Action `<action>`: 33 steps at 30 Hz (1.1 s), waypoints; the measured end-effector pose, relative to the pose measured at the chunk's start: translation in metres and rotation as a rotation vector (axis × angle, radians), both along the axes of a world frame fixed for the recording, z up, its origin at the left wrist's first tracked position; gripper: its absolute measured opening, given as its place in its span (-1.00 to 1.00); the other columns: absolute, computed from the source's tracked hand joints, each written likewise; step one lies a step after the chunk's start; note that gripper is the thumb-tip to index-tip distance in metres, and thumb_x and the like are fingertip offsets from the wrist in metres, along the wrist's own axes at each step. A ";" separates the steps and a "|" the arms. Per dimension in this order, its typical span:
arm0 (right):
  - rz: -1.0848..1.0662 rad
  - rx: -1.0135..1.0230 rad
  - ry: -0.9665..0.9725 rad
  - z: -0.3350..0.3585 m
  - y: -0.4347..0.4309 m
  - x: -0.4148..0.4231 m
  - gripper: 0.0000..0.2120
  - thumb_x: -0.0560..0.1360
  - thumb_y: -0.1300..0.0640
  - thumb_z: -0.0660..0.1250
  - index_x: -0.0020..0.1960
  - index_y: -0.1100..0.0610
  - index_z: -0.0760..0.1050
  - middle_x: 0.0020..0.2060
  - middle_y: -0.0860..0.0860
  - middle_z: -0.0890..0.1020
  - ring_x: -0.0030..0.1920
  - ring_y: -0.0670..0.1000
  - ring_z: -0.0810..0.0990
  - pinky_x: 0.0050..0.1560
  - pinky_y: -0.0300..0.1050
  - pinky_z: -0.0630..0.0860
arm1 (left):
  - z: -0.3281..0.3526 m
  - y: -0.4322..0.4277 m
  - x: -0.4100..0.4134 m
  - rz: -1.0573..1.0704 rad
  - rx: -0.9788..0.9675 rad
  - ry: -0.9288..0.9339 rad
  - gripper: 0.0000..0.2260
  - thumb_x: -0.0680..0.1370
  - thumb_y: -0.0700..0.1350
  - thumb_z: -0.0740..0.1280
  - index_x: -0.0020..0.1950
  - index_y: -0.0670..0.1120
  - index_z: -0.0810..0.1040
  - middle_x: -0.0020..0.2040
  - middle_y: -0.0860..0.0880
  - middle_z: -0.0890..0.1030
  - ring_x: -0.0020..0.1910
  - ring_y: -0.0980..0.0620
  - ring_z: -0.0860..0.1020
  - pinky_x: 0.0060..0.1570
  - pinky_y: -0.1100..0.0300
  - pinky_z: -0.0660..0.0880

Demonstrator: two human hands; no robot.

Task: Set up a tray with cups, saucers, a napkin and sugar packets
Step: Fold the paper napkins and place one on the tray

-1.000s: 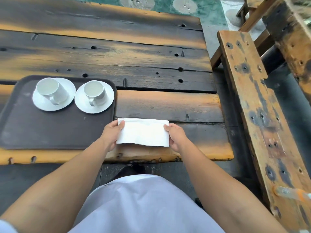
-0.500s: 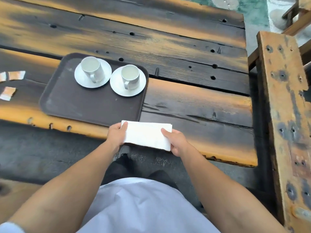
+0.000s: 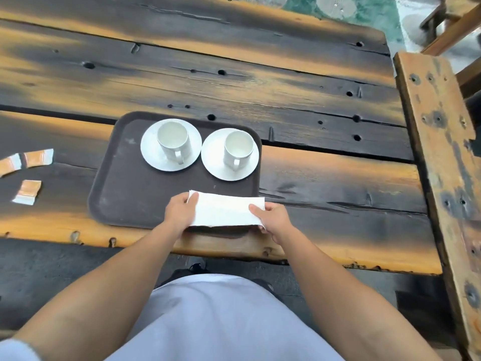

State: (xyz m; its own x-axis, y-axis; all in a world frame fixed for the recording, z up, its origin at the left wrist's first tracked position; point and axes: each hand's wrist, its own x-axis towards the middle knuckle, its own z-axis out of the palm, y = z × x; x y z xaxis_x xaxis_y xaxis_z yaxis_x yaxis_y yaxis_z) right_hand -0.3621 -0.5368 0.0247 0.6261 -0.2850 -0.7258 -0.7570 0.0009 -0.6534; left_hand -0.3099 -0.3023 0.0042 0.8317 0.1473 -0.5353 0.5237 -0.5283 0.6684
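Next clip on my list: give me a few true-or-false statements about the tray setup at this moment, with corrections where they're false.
1. The left hand and right hand hold the folded napkin by its ends. True.
2. The sugar packets lie on the tray. False: they lie on the table, left of the tray.
3. The left cup sits on the left saucer and the right cup on the right saucer. True.
4. One cup lies on its side. False: both stand upright.
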 end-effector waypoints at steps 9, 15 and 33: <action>0.091 -0.144 0.036 -0.007 0.057 0.028 -0.55 0.48 -0.01 0.47 -0.33 0.06 0.22 -0.46 0.01 0.23 -0.61 -0.01 0.34 -0.39 -0.11 0.32 | -0.003 0.059 0.027 0.008 0.042 0.044 -0.59 0.59 0.06 0.23 -0.40 -0.04 0.25 -0.44 0.04 0.31 -0.38 0.01 0.30 -0.33 0.09 0.26; 0.150 -0.211 0.066 -0.005 0.063 0.041 -0.58 0.49 0.05 0.44 -0.38 0.08 0.27 -0.47 0.03 0.31 -0.50 0.04 0.30 -0.40 -0.14 0.32 | -0.005 0.077 0.043 -0.026 -0.047 0.085 -0.62 0.61 0.06 0.24 -0.33 -0.04 0.22 -0.36 -0.01 0.27 -0.31 -0.01 0.26 -0.27 0.10 0.21; -0.035 -0.097 0.183 -0.029 0.088 0.058 -0.86 0.57 0.19 0.27 -0.14 0.12 0.36 -0.17 0.10 0.48 -0.15 0.06 0.47 -0.12 0.01 0.52 | -0.003 0.094 0.078 0.014 -0.247 0.369 -0.73 0.66 -0.01 0.24 0.03 -0.22 0.55 0.09 -0.20 0.67 0.04 -0.15 0.67 -0.15 0.01 0.66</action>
